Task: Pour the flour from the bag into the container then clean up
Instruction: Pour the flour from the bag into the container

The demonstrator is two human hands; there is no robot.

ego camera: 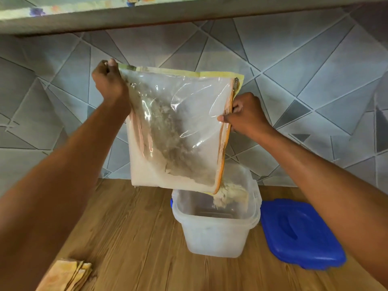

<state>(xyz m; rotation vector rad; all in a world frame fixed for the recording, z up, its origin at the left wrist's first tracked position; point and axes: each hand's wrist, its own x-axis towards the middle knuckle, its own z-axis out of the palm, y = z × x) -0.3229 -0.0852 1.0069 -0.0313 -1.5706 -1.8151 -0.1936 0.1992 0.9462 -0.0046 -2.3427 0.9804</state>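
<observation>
Clear, soft plastic makes up the bag (178, 131), which has yellow trim and an orange zipper edge; it is held tilted above the translucent container (216, 225) standing on the wooden surface (130, 238). The left hand (109, 80) is closed in a pinch on the raised upper corner. The right hand (245, 114) is closed on the zipper edge partway down, holding the mouth. Flour (228, 196) is spilling from the lowest corner of the opening into the container; a pale mass remains along the bag's lower side.

Assessment: the film is limp and will sag or fold wherever it is unsupported, so two-point support at the stitched trim is sound. The trim and zipper tape give the firmest purchase; bare film dusted with flour is likely slippery. Load appears moderate and shifts as the powder slides, so the lower corner may swing. The container looks light and rigid and could be nudged by a heavy fall of flour.

A blue lid (302, 234) lies just beside the container, and a folded yellowish cloth (67, 276) lies near the surface's front edge.
</observation>
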